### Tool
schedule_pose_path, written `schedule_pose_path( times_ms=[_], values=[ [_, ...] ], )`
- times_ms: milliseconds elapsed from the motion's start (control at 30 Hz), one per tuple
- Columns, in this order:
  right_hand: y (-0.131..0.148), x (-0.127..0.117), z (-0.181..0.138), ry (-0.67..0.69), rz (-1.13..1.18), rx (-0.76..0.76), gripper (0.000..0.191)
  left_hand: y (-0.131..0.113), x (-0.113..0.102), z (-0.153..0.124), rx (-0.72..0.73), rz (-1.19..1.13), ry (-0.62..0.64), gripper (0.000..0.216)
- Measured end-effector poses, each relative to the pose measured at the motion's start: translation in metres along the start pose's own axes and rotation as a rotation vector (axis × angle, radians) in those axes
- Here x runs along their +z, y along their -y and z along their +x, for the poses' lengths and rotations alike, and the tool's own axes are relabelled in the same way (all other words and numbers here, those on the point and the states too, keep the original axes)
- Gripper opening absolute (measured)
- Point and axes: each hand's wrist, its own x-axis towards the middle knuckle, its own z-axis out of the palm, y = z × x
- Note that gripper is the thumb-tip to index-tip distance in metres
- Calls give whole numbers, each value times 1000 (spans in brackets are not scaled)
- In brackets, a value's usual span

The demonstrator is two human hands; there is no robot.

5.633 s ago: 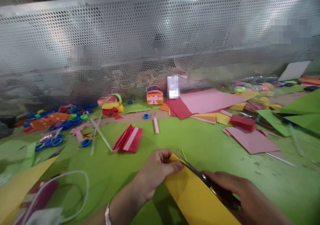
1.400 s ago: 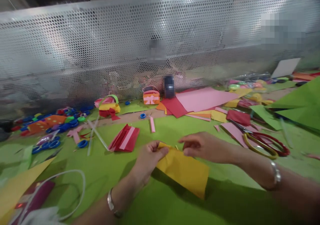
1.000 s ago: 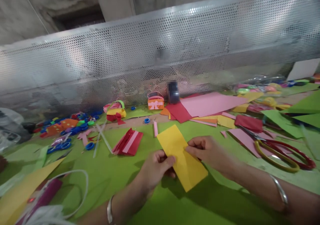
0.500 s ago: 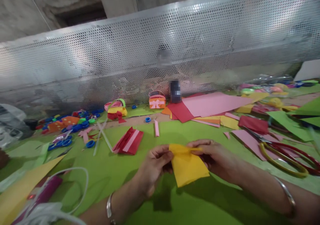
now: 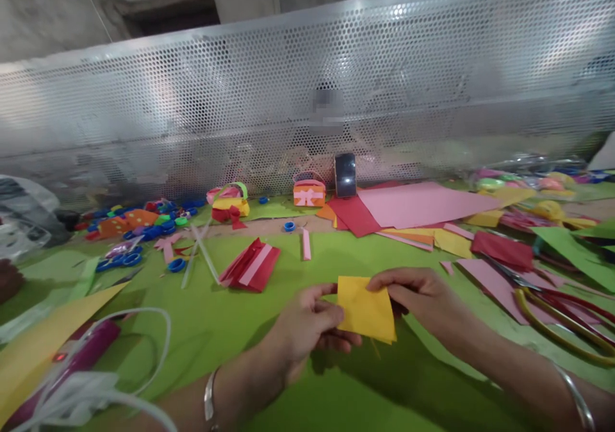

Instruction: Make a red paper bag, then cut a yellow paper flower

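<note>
Between my two hands a folded yellow felt piece [image 5: 366, 310] is held up above the green tabletop [image 5: 269, 381]. My left hand [image 5: 314, 320] pinches its left edge, thumb in front and fingers behind. At the upper right corner, my right hand [image 5: 416, 291] grips it with thumb and fingers; some fingertips are hidden behind the felt. A thin yellow strand hangs below its bottom edge. Beyond my left hand lies a folded red felt piece [image 5: 259, 265] with a pink strip across it. A small pink strip [image 5: 306, 245] lies further back.
Scissors with yellow and red handles [image 5: 552, 310] lie at right on pink felt. A purple glue gun [image 5: 72, 368] with a white cord is at left front. Behind stand a phone [image 5: 345, 175], a small orange bag [image 5: 309, 193] and a perforated metal panel [image 5: 240, 99].
The yellow felt has gone from a loose, creased shape to a flatter, squarer fold. My right hand has shifted its hold onto the upper right corner. The view has tilted slightly.
</note>
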Motion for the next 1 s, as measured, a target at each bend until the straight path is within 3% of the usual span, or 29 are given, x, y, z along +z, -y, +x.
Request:
schedule_pose_path(
  times_ms=[100,300,467,733,1000],
  values=[
    [3,-2,-1,-13,-184,-65,24,-1,-1,2,9,71,-21,33],
    [7,-1,-4,28,-254,-87,52,0,1,0,146,371,-55,27],
    [2,5,-3,158,-398,-150,30,5,1,-3,252,504,-1,32],
    [-1,1,-3,113,-390,-184,32,4,3,-1,203,474,28,23],
    [6,4,-11,100,-377,-221,22,5,11,-9,126,522,52,19]
  ],
)
